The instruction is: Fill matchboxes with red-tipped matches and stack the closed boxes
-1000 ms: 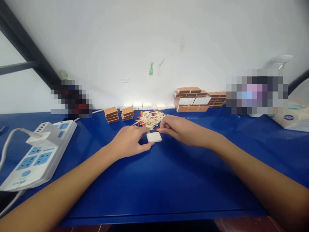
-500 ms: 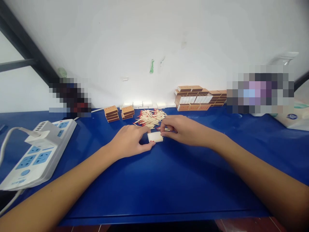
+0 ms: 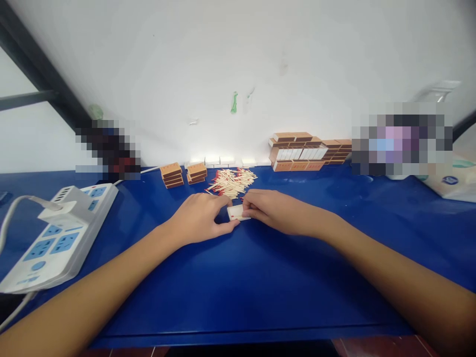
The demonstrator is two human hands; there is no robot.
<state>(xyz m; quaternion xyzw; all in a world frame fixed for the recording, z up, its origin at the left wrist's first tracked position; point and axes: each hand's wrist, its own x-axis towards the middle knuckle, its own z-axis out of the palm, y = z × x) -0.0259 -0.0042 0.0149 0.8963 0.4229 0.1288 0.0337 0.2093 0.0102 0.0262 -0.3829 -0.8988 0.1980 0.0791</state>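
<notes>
My left hand (image 3: 201, 215) has its thumb and fingers on opposite sides of a small white matchbox tray (image 3: 234, 211), holding it on the blue table. A few red match heads show at the tray's left end. Over the right end of the tray, my right hand (image 3: 273, 210) is closed in a pinch, apparently on a match (image 3: 238, 216); its fingertips hide most of what they hold. Just beyond the tray lies a loose heap of matches (image 3: 232, 183) with red heads.
Closed matchboxes (image 3: 171, 175) stand in two small stacks at the back left. A larger matchbox stack (image 3: 297, 152) rises by the wall on the right. More white trays (image 3: 219, 161) line the wall. A power strip (image 3: 63, 238) with a plugged-in cable occupies the left side.
My right hand has moved slightly left and toward me, from the tray's right edge to over its inside. The left hand and the tray have stayed in place.
</notes>
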